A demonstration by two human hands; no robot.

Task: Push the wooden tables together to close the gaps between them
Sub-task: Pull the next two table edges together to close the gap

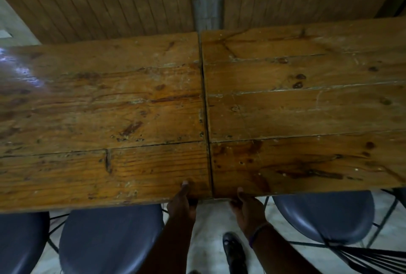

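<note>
While both hands clamped near edge at lower centre of frame, left hand point(181, 204) gripped left table point(98, 109), right hand point(247, 208) gripped right table point(307, 102). Seam point(205, 107) ran bottom-to-top between the hands, almost shut. Tabletops' long axes ran left-right. Remaining push looked sideways, inward.

no readable text, labels, brands or nos. anywhere in view

Thin seam between left table point(98, 109) and right table point(307, 102) (too tight for fingers), stools point(109, 240) crowding near edge
</note>
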